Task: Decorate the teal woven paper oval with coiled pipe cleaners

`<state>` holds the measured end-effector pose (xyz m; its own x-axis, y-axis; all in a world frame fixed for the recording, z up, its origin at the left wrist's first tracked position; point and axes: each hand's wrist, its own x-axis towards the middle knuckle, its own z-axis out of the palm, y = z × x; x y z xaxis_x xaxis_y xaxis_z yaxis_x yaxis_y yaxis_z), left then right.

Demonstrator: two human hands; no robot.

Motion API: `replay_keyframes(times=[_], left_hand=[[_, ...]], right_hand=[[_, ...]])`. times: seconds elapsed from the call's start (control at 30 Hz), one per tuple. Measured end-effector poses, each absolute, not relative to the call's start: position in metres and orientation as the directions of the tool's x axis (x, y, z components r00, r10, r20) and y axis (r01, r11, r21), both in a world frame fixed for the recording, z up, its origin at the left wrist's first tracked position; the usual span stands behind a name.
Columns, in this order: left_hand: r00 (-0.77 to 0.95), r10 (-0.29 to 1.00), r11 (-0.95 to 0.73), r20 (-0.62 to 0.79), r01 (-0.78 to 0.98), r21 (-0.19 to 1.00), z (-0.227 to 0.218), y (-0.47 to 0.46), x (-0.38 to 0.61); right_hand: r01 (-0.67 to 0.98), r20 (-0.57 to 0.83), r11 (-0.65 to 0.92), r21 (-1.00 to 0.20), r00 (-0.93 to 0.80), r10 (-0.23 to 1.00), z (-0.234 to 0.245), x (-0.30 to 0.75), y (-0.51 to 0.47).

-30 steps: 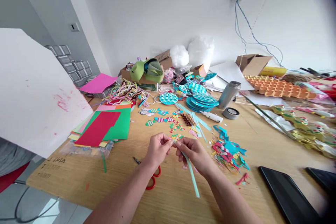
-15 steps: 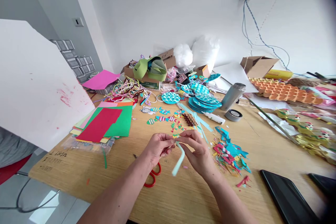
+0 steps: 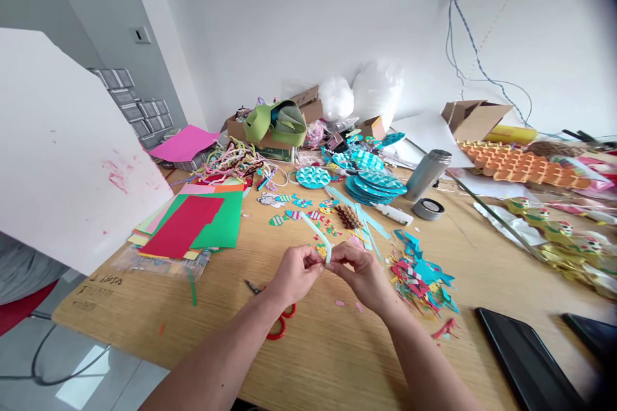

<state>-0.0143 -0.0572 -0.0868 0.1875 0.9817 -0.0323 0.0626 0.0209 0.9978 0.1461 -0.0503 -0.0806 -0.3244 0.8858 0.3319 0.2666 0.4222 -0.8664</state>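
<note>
Between my two hands is a pale mint paper strip (image 3: 319, 235), its near end pinched and its long free end curving up and away to the left. My left hand (image 3: 299, 273) grips that end from the left with thumb and fingers. From the right, my right hand (image 3: 359, 270) pinches the same end, the fingertips of both hands nearly touching. Red-handled scissors (image 3: 276, 326) lie under my left forearm, partly covered by it. Just beyond the hands are small paper fish (image 3: 295, 215), tiny colourful cutouts (image 3: 330, 227) and brown pinecone-like pieces (image 3: 348, 217).
Coloured paper sheets (image 3: 219, 221) are stacked at the left. Paper scraps (image 3: 424, 273) and a black phone (image 3: 525, 359) lie to the right. Farther back stand blue paper plates (image 3: 376, 189), a glue tube (image 3: 394, 214), a grey flask (image 3: 429, 173) and an orange egg tray (image 3: 525, 164).
The strip's free end has swung from hanging toward me to pointing away from me. Both hands have come lower and closer together, still pinching it.
</note>
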Motion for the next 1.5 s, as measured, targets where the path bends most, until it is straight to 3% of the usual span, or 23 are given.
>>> replay_keyframes(times=[0.27,0.73,0.97,1.07,1.2,1.3,1.5], left_hand=[[0.214,0.976,-0.075,0.048,0.121,0.99,-0.085,-0.058,-0.015],[0.204,0.978,-0.08,0.036,0.211,0.974,-0.084,-0.064,-0.013],[0.21,0.977,-0.061,0.037,0.11,0.992,-0.076,-0.066,-0.012],[0.189,0.982,0.005,-0.017,0.067,0.998,-0.069,-0.064,-0.015],[0.228,0.966,0.153,-0.126,-0.103,0.983,-0.063,-0.064,-0.019],[0.321,0.925,0.277,-0.203,-0.205,0.939,-0.059,-0.065,-0.022],[0.436,0.878,0.351,-0.194,-0.312,0.883,-0.058,-0.067,-0.025]], right_hand=[[0.034,0.153,0.175,-0.984,-0.342,0.927,-0.083,0.143,-0.049],[-0.132,0.026,-0.014,-0.991,-0.303,0.953,-0.08,0.144,-0.052],[-0.208,-0.017,-0.086,-0.974,-0.314,0.949,-0.078,0.139,-0.056],[-0.218,0.046,-0.015,-0.976,-0.274,0.961,-0.079,0.139,-0.056],[-0.073,0.338,0.334,-0.94,-0.05,0.94,-0.078,0.144,-0.055],[0.131,0.516,0.531,-0.838,-0.128,0.847,-0.073,0.147,-0.058],[0.267,0.6,0.664,-0.699,-0.288,0.747,-0.067,0.142,-0.063]])
